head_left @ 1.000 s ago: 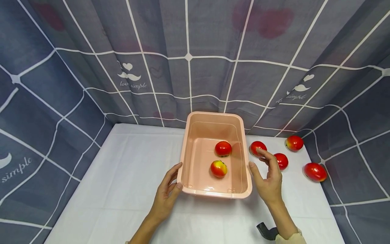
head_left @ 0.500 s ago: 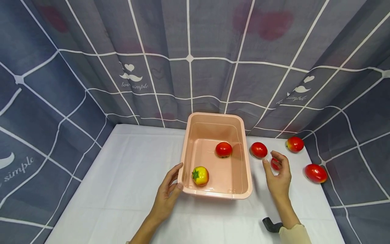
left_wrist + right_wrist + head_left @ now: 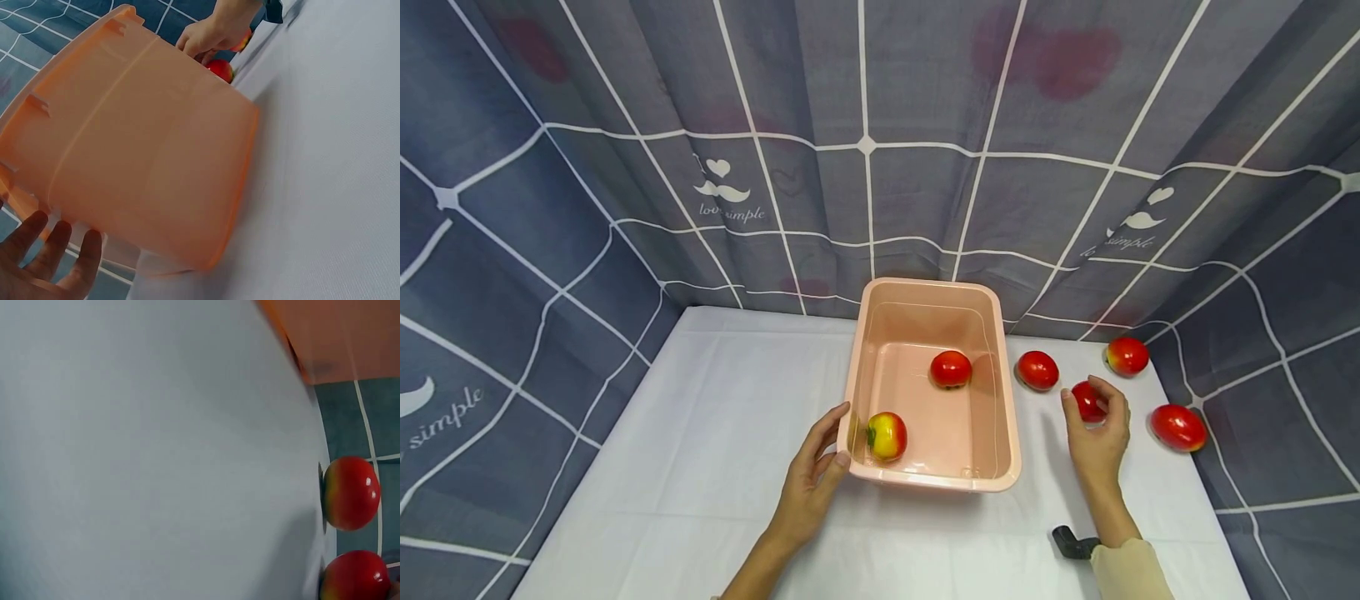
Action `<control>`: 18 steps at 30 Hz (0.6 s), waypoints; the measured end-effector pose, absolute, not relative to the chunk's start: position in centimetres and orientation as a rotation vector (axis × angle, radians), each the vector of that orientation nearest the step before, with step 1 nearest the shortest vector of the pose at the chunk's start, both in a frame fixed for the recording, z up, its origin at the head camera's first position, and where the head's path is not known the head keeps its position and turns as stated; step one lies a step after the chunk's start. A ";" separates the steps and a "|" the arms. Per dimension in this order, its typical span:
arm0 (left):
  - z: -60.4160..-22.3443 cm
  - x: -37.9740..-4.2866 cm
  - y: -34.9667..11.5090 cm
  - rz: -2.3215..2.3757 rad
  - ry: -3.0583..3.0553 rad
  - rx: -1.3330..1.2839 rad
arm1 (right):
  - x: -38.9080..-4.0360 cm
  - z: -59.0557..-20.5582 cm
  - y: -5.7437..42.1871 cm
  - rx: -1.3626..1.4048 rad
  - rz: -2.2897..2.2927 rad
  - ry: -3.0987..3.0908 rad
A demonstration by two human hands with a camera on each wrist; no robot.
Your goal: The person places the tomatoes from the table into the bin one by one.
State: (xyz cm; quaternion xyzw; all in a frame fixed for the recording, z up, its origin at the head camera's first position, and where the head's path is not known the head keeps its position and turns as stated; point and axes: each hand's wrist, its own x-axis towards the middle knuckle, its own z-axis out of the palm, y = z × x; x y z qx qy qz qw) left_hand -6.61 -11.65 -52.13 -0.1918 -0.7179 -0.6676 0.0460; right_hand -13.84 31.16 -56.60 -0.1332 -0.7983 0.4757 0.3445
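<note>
My left hand (image 3: 808, 479) rests against the left side of a peach plastic bin (image 3: 1011, 417), its fingers (image 3: 56, 250) fairly straight along the wall in the left wrist view. Inside the bin lie a red tomato (image 3: 951, 368) and a yellow-red tomato (image 3: 887, 436) with a green top. To the bin's right, my right hand (image 3: 1099, 433) pinches another red tomato (image 3: 1086, 400) between thumb and fingers, down at the table. In the right wrist view that tomato (image 3: 355, 578) shows at the lower edge, with only a bit of fingertip visible.
Between bin and right hand sits a red tomato (image 3: 1037, 370). Two more, a red-yellow tomato (image 3: 1127, 357) and a longer red tomato (image 3: 1178, 427), lie near the right edge. Grid-patterned curtains (image 3: 925, 192) enclose the white table (image 3: 722, 400). A black bent piece (image 3: 1073, 543) is at the right wrist.
My right hand has left the bin's right rim and moved right onto a tomato. The yellow-red tomato has rolled to the bin's near left corner. My left hand stays put.
</note>
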 end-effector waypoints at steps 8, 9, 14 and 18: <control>-52.0 -6.5 -11.6 -2.039 -2.194 -0.580 | -14.5 -57.3 31.7 -0.440 1.207 -2.024; -52.0 -6.5 -11.6 -2.042 -2.191 -0.580 | -14.6 -57.4 31.8 -0.455 1.210 -2.024; -52.0 -6.6 -11.6 -2.041 -2.189 -0.582 | -14.7 -57.8 32.2 -0.531 1.224 -2.048; -52.2 -6.5 -11.6 -2.035 -2.195 -0.577 | -14.5 -58.0 32.2 -0.581 1.242 -2.072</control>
